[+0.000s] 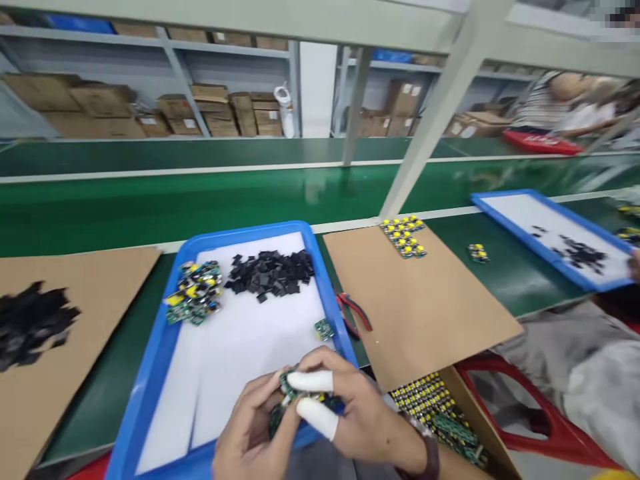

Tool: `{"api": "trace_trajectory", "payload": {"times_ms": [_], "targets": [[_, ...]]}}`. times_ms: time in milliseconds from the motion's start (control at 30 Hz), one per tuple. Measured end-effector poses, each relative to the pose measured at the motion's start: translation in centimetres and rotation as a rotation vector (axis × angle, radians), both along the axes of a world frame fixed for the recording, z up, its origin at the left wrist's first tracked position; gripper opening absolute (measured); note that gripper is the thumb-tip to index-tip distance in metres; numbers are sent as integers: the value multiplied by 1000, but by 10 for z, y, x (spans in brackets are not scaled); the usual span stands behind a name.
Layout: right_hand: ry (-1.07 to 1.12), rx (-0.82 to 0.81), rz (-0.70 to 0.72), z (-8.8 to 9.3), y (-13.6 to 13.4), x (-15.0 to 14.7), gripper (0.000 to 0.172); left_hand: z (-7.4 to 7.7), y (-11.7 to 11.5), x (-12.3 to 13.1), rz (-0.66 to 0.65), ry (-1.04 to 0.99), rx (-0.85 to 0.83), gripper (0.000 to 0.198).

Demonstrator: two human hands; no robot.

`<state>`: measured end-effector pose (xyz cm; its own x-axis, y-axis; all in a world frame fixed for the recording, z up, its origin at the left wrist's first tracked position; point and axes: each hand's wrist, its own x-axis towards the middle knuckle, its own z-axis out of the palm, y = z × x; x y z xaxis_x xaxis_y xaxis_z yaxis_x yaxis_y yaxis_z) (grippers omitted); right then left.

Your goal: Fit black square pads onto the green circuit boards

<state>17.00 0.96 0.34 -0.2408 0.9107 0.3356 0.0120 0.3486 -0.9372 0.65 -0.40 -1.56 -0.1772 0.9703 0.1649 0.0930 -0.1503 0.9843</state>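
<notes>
Both of my hands meet over the near edge of a blue tray [145, 380] lined with white. Between them is a small green circuit board [286, 387], largely covered by fingers. My left hand [255, 427] is closed around its left side. My right hand [350, 407], with white finger cots on thumb and forefinger, pinches it from the right. In the tray lie a heap of boards with yellow parts [195, 290], a pile of black square pieces [270, 273] and a single green board [324, 329].
Red-handled pliers [354, 312] lie beside the tray. On the right cardboard sheet [425, 313] stand rows of yellow-topped boards [404, 237]. Below is a box of boards [435, 407]. More black pieces [33, 323] lie at left. Another blue tray [550, 227] is near a co-worker's hand [634, 265].
</notes>
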Motion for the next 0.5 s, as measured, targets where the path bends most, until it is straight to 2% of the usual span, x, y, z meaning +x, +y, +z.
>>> {"api": "trace_trajectory", "payload": {"times_ms": [100, 233, 300, 433, 500], "targets": [[53, -93, 17, -3, -2, 4, 45, 3, 0, -1, -30, -24, -34, 29], [43, -108, 3, -6, -9, 3, 45, 0, -3, -5, -58, -15, -29, 32], [-3, -74, 24, -3, -12, 2, 46, -1, -4, -6, -75, -14, -8, 33], [-72, 120, 45, 0, -14, -1, 57, -3, -5, -4, -79, 6, 48, 36], [-69, 130, 64, -3, -11, 1, 58, -2, -7, -2, -76, 18, 54, 36]]}}
